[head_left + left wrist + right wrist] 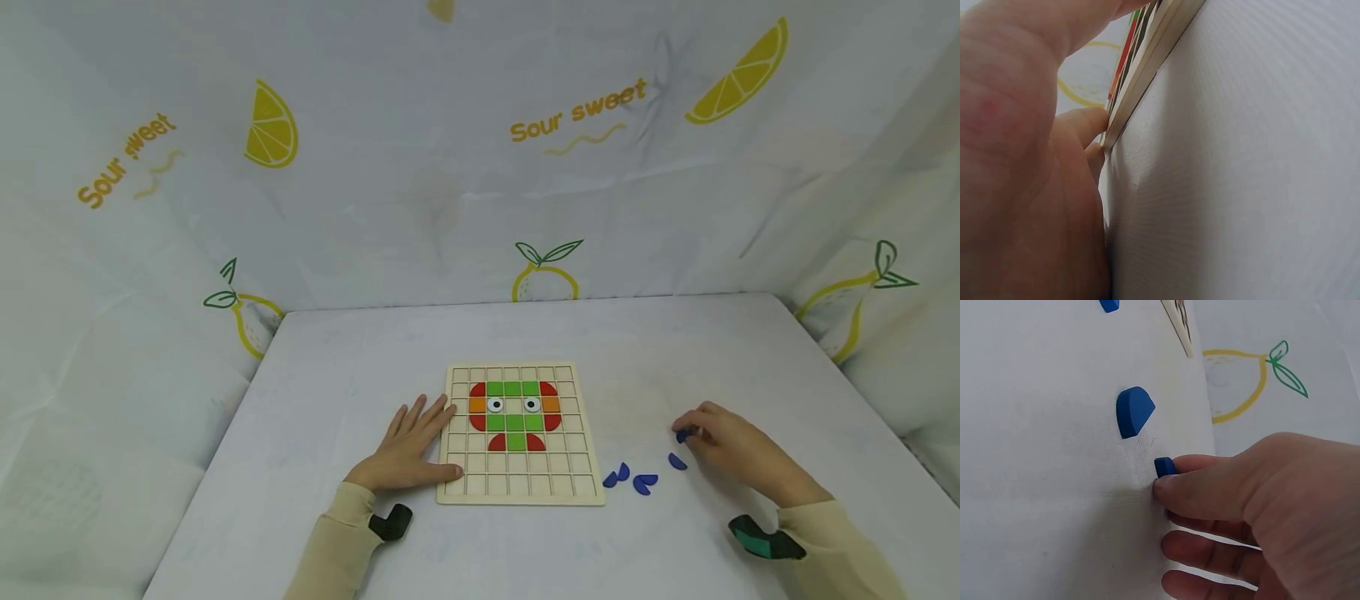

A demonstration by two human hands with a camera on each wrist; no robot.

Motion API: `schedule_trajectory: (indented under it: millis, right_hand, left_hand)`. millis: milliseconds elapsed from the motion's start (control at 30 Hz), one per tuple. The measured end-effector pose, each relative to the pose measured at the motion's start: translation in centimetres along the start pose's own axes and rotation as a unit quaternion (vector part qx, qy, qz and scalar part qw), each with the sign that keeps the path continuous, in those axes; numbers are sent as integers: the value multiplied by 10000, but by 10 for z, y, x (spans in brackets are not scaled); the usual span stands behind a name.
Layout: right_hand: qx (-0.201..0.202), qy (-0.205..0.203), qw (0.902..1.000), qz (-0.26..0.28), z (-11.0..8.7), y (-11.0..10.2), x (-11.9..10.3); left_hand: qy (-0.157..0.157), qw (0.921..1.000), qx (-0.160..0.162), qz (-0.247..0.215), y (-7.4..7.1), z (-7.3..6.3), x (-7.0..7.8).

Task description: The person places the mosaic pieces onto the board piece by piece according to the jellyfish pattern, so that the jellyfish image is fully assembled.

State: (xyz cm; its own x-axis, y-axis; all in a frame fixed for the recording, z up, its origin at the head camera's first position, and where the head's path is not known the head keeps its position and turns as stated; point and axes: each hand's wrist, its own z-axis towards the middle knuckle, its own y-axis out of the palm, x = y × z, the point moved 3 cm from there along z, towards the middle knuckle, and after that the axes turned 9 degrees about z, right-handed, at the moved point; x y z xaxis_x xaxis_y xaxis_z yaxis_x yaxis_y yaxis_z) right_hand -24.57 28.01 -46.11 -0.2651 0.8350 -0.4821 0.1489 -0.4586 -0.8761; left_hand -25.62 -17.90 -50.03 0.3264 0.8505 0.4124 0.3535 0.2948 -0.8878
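Note:
A pale wooden grid board (525,486) lies on the table, with green, red and orange tiles and two eye discs set in it. My left hand (408,446) rests at the board's left edge, fingers spread, thumb and fingertips touching its rim. To the right, my right hand (731,442) pinches a blue quarter-round tile (1164,466) between thumb and index finger, close to the tabletop. Another blue tile (677,461) lies just beside that hand. The held tile is partly hidden by the thumb in the right wrist view.
Several loose blue tiles (645,480) lie between the board's lower right corner and my right hand. A white cloth with lemon prints (545,283) hangs behind and beside the white table (337,358). Both forearms wear beige sleeves (333,542) and dark wrist straps.

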Motion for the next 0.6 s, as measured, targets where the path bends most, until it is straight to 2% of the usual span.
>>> schedule_trajectory:
  millis: [200, 400, 600]
  right_hand:
    - [-89, 261, 9996, 93, 3, -2, 0]
    - [-207, 395, 9966, 687, 1, -3, -3]
    - [-326, 412, 9891, 1374, 7, -2, -19]
  left_hand:
    - [62, 10000, 62, -23, -1, -1, 1]
    - [184, 9996, 200, -78, 2, 0, 0]
    - [52, 9999, 99, -79, 1, -1, 1]
